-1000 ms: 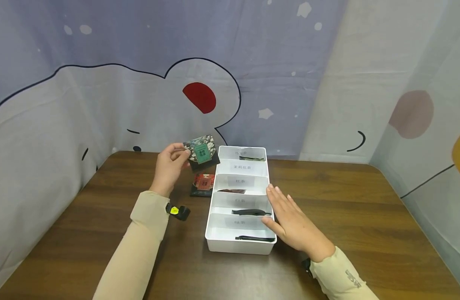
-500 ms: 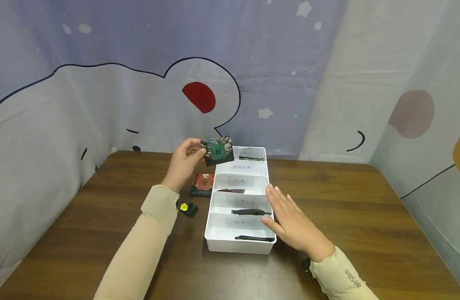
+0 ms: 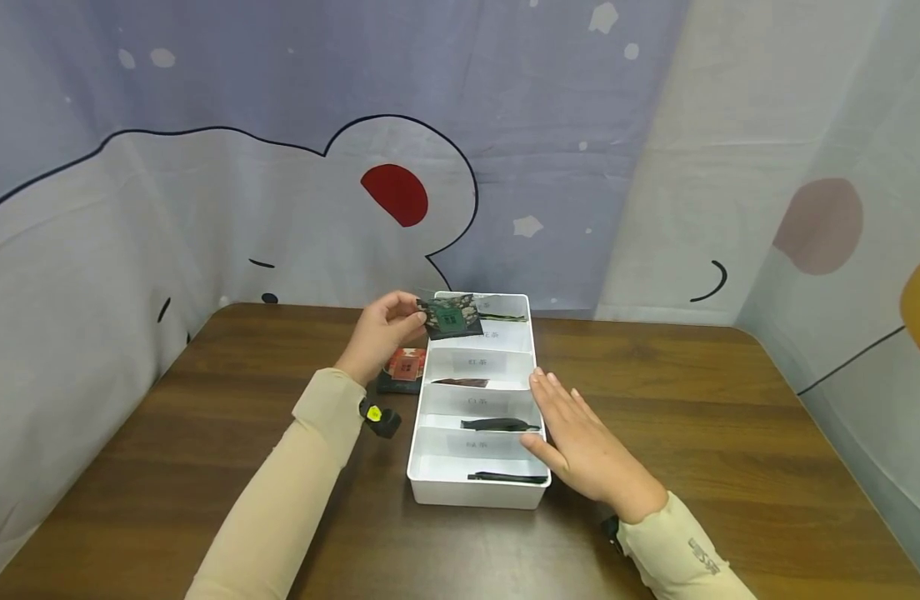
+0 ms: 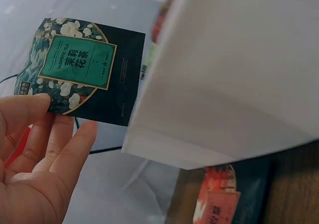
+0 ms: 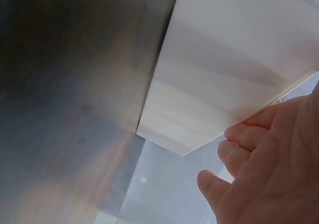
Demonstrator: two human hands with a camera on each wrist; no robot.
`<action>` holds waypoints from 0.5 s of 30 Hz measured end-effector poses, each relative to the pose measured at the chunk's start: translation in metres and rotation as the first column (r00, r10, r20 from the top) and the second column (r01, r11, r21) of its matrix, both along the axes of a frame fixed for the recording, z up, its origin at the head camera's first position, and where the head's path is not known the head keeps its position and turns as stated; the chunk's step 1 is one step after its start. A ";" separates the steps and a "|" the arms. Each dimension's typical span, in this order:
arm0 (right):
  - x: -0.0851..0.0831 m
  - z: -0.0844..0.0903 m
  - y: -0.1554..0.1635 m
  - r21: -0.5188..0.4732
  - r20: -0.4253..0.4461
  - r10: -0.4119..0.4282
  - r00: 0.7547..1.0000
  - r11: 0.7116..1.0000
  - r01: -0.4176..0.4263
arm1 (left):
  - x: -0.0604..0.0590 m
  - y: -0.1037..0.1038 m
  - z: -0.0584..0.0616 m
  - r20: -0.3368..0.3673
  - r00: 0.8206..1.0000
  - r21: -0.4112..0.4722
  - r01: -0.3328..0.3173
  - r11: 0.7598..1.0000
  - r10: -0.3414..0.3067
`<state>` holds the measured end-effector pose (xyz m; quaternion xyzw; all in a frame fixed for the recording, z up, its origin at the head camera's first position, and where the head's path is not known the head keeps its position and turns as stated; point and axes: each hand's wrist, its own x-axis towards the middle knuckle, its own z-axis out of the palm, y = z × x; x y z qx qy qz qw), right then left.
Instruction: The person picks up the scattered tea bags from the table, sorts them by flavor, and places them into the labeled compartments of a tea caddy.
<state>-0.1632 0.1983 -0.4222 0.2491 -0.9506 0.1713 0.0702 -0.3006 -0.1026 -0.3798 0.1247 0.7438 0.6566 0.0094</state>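
My left hand point(image 3: 385, 333) pinches a dark tea sachet point(image 3: 452, 318) by its left edge, over the far part of a white divided box point(image 3: 478, 495). In the left wrist view the sachet point(image 4: 82, 64) shows a green "Jasmine Tea" label and white flowers, with the thumb on its face. The box has labelled compartments in a row, and several hold sachets lying low inside. With straight fingers, my right hand point(image 3: 580, 442) rests along the box's right rim. In the right wrist view, the fingers of this hand point(image 5: 274, 159) lie at the rim of the white wall point(image 5: 214, 69).
A red-labelled sachet point(image 3: 403, 371) lies on the wooden table point(image 3: 655, 383) left of the box, partly behind the left hand. A printed cloth point(image 3: 550, 150) hangs behind and beside the table.
My left hand has carried the jasmine tea sachet rightward and slightly down, from left of the box to over its far compartments. The right hand has stayed at the rim.
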 end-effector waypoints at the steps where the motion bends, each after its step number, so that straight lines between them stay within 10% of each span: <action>1: 0.000 0.000 0.000 -0.001 0.001 0.000 1.000 1.000 0.000 | 0.000 0.000 -0.002 0.001 1.000 -0.011 0.007 1.000 -0.007; 15: 0.003 0.002 0.000 -0.008 0.017 -0.007 1.000 1.000 0.007 | 0.003 0.000 -0.011 -0.091 0.993 -0.271 0.045 0.962 -0.072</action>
